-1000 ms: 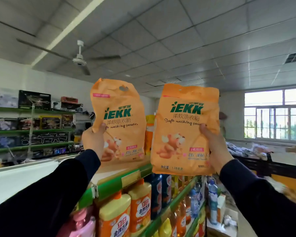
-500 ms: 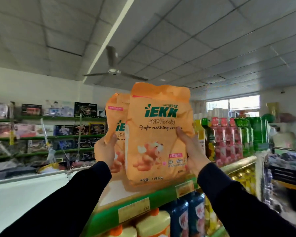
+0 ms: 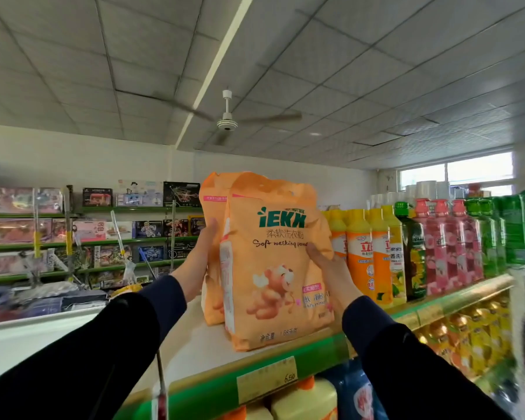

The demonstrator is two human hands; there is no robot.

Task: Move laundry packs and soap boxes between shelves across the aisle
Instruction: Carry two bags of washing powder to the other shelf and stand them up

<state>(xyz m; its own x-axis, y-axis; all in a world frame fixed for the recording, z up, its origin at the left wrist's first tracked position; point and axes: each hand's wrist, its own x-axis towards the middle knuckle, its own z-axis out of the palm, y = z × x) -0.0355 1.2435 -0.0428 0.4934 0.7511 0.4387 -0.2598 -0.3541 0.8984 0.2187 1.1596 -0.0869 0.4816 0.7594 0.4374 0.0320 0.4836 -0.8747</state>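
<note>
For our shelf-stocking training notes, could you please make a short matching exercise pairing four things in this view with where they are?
Things:
1. front washing powder pack
2. rear washing powder pack
3. yellow bottles
4. price tag

Places:
A. on the green shelf edge
B. gripped by the right hand
C. right of the packs
D. against the left hand

Pairs: 1-B, 2-D, 3-C, 4-A

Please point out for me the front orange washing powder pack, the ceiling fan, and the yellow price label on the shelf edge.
front orange washing powder pack [image 3: 281, 268]: head view, middle of its printed front.
ceiling fan [image 3: 226, 124]: head view, its round white hub.
yellow price label [image 3: 266, 379]: head view, middle of the label.
</note>
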